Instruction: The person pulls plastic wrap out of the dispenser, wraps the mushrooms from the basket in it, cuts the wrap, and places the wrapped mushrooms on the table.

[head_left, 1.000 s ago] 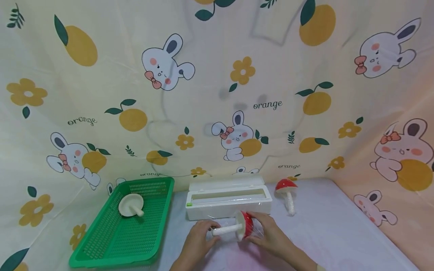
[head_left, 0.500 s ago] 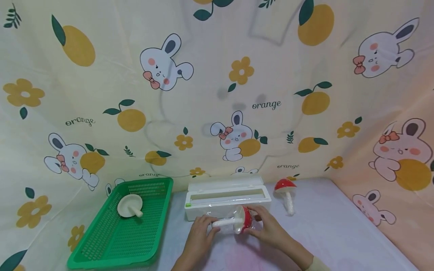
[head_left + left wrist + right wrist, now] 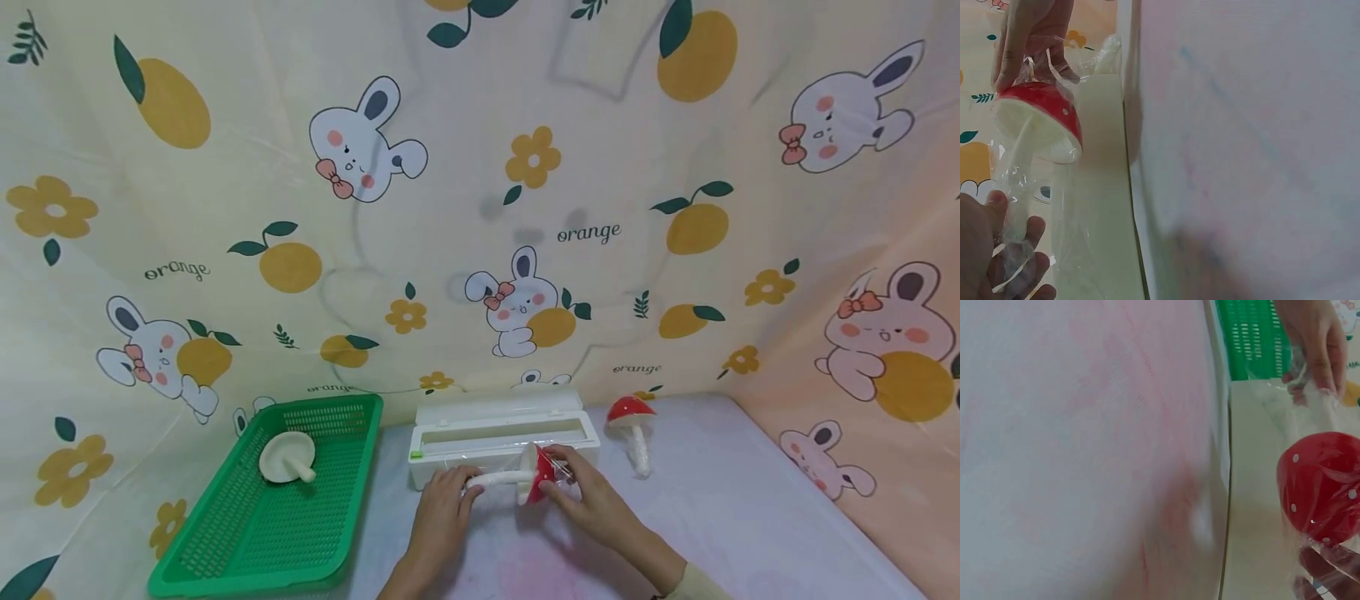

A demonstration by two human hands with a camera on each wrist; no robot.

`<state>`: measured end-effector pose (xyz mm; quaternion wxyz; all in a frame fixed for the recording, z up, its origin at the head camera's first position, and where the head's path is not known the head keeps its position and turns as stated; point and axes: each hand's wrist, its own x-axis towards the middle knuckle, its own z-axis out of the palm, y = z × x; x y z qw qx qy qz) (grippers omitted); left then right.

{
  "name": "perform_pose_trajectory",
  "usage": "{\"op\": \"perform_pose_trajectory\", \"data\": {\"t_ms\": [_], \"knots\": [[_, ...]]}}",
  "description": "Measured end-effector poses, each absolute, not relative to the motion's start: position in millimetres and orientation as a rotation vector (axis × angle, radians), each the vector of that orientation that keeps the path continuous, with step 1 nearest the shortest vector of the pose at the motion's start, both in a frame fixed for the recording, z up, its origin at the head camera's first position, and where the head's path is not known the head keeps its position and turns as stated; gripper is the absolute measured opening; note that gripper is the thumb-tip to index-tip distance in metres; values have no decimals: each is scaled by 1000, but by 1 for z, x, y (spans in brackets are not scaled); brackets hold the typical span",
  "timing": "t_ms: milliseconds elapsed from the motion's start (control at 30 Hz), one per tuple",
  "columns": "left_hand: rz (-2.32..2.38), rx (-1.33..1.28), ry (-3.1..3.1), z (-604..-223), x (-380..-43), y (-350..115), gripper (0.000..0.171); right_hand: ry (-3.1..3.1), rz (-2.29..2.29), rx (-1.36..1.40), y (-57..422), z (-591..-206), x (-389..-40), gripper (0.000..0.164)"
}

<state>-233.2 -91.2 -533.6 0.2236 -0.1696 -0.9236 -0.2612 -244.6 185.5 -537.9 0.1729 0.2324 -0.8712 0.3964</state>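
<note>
A toy mushroom (image 3: 540, 477) with a red, white-dotted cap and a white stem lies sideways between both hands, loosely covered in clear plastic wrap. At the stem's free end, my left hand (image 3: 442, 510) pinches the stem through the film. My right hand (image 3: 596, 504) holds the cap end, thumb and fingers on the red top, where film bunches up in the left wrist view. Film hangs around the stem (image 3: 1017, 187) there too. In the right wrist view the dotted cap (image 3: 1322, 487) shows under shiny wrap. Behind the mushroom stands a white plastic-wrap dispenser (image 3: 442, 473), lid raised.
On the left a green basket (image 3: 330, 571) holds a pale mushroom (image 3: 279, 454), its underside and stem showing. A second red-capped mushroom (image 3: 637, 446), its stem wrapped in film, lies to the right of the dispenser. A printed curtain (image 3: 450, 167) hangs behind the table.
The mushroom and both hands have shifted slightly away from me, nearer the dispenser. The right hand's fingers have moved over the cap and the film around it.
</note>
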Motion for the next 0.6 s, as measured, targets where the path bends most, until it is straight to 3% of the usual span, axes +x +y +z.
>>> {"op": "perform_pose_trajectory", "data": {"t_ms": [300, 600], "knots": [[-730, -458, -2533, -524, -235, -88, 17, -2353, 973, 698, 185, -538, -249, 41], [-816, -405, -2560, -518, -235, -86, 18, -2133, 1026, 767, 190, -536, -257, 45]]}}
